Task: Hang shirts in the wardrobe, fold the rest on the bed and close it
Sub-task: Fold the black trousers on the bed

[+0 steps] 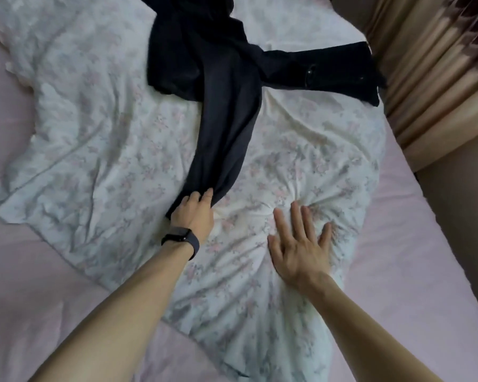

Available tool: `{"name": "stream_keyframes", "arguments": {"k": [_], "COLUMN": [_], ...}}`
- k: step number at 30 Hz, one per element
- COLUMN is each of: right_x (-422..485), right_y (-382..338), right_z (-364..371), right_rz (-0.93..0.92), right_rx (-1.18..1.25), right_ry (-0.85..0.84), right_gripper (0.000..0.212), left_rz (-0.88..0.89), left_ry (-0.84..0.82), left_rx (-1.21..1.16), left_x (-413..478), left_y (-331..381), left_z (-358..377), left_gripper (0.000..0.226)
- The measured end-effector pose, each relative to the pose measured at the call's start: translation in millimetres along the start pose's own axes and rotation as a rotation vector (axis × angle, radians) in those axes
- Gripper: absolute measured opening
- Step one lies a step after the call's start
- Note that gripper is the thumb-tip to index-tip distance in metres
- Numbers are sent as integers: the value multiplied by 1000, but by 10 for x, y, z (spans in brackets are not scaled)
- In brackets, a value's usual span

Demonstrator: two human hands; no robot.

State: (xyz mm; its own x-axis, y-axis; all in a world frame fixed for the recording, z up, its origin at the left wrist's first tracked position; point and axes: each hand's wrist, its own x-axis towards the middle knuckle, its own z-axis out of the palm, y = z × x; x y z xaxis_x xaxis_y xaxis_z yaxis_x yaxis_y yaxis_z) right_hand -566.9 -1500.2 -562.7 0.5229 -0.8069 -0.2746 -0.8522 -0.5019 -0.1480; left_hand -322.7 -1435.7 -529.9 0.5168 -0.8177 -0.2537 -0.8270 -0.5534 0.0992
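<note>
A: Entry 1. Dark garment (226,111), location?
B: Upper centre of frame, crumpled on the floral duvet (108,133). One long part runs down toward the centre.
A: Left hand (195,213)?
B: Grips that part's lower end, fingers curled round the cloth. Dark wristband (181,238) on the wrist.
A: Right hand (298,255)?
B: Lower right of centre, palm down on the duvet, fingers (295,216) spread, apart from the garment.
A: Surroundings?
B: Pink sheet (398,257) at the left and right edges. Beige curtain (431,78), upper right.
</note>
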Motion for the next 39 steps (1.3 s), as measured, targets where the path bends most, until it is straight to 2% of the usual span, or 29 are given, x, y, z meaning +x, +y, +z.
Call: {"name": "stream_keyframes", "arguments": {"k": [4,6,8,11,13,15,17,19,21,23,25,28,30,31,32,34,36,39], "right_x": [82,92,76,24,7,-92,-318,-607,-902,-1257,-1671,-2297,-2763,-2982,-3227,-3530,-3730,-3843], "right_y": [-21,-132,-333,-768,-1036,-1224,-1390,-1483,-1534,-1541,-1502,-1397,-1294,-1263,-1207,-1168,-1046,-810], "right_z": [-382,-740,-1116,-1511,-1634,-1623,-1591,-1635,-1780,-2033,-2307,-2635,-2767,-2804,-2817,-2757,-2636,-2406], "right_rz": [37,76,142,297,347,347,364,353,297,247,219,162,151,175,191,193,191,344], "right_rx": [50,155,423,898,1105,1073,992,1044,1111,1175,1235,1155,1101,1135,1130,1062,932,938], "right_ry": [-267,-366,-331,-195,-184,-209,-220,-246,-217,-182,-187,-225,-241,-269,-286,-308,-284,-242], "right_gripper": [66,70,89,119,120,105,78,55,51,52,52,50,45,41,38,38,40,40], "left_rz": [-28,-13,-1,-14,-48,-78,-108,-102,-138,-213,-261,-293,-313,-329,-334,-353,-352,-333], "left_ry": [-13,-9,-80,-193,-280,-340,-360,-372,-427,-524,-549,-452,-518,-574,-631,-653,-618,-607], "left_rx": [-332,-544,-636,-669,-694,-742,-786,-792,-870,-1088,-1251,-1234,-1286,-1338,-1421,-1585,-1548,-1444], "left_x": [-377,-675,-984,-1473,-1719,-1980,-2198,-2363,-2494,-2563,-2520,-2353,-2321,-2296,-2305,-2305,-2390,-2681], "left_y": [12,93,119,44,-62,-224,-435,-604,-728,-758,-720,-515,-248,-130,32,265,496,644], "left_z": [-215,-391,-595,-836,-956,-1071,-1242,-1413,-1605,-1812,-1969,-2214,-2387,-2433,-2438,-2421,-2369,-2243], "left_gripper": [36,22,17,25,25,26,25,24,23,19,19,55,74,75,70,47,21,30]}}
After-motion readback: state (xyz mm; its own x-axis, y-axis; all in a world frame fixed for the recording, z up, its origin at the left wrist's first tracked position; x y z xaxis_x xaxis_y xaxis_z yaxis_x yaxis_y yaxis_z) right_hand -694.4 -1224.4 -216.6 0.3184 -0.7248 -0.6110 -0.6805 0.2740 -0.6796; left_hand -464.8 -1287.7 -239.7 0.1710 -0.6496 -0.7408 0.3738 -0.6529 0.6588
